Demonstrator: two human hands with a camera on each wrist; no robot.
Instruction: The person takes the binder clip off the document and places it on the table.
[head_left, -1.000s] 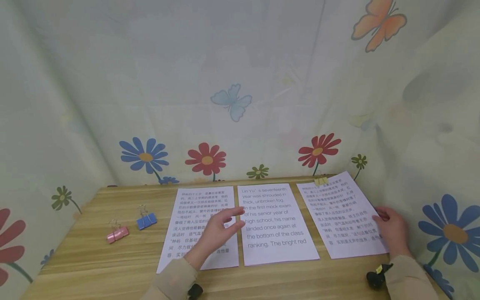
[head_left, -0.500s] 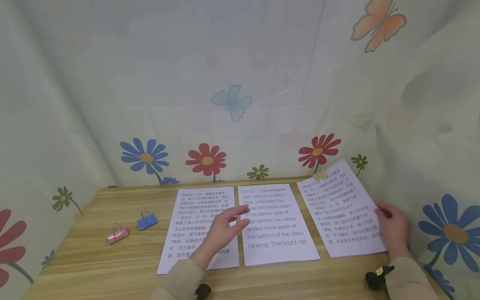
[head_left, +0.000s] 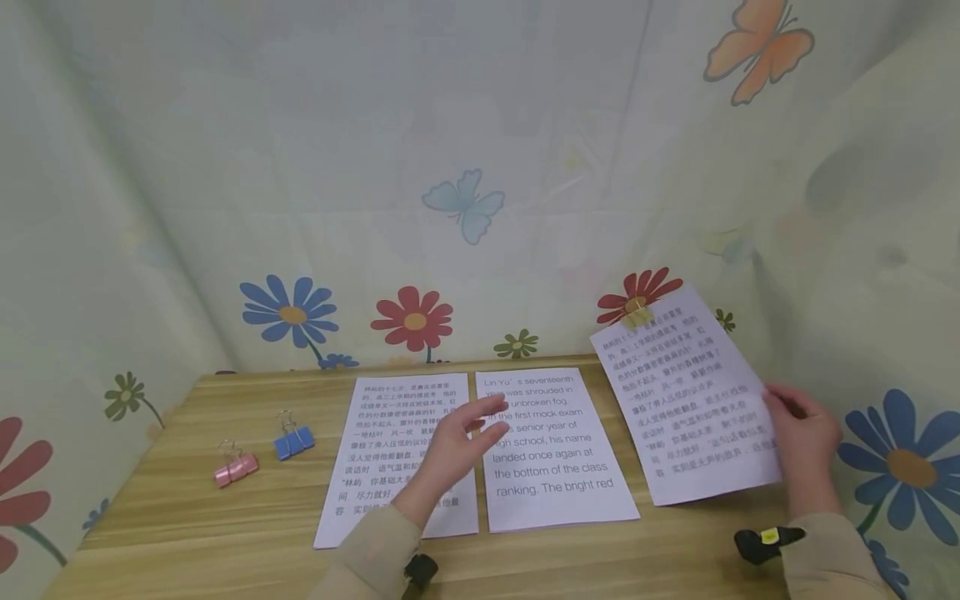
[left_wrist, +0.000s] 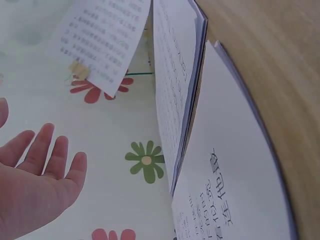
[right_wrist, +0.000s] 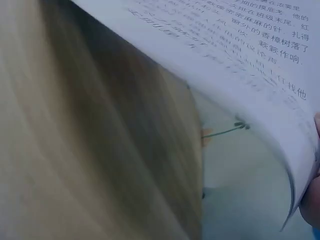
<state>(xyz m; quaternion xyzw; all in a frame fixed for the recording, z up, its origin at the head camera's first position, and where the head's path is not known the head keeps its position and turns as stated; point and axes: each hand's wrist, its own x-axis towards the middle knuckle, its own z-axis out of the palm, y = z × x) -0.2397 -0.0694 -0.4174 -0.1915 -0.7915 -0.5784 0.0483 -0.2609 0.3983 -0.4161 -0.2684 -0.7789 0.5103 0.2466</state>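
My right hand (head_left: 804, 446) pinches the right edge of a stack of printed paper (head_left: 686, 400), thumb on top. The stack is raised off the table and tilted, as the right wrist view shows, with a yellow binder clip (head_left: 639, 315) on its top left corner. My left hand (head_left: 453, 450) hovers with relaxed, parted fingers over the gap between two other stacks and holds nothing. One of these is the English-printed stack (head_left: 558, 450) in the middle; the other is the Chinese-printed stack (head_left: 405, 450) on its left, partly hidden behind my left hand and sleeve.
A blue binder clip (head_left: 293, 442) and a pink binder clip (head_left: 236, 469) lie on the left of the wooden table (head_left: 187, 542). Behind the table hangs a flower-printed curtain (head_left: 360, 208), which also closes off both sides.
My right hand has lifted the clipped stack off the table, its top edge rising against the curtain. My left hand has drifted slightly right and up, toward the middle stack.
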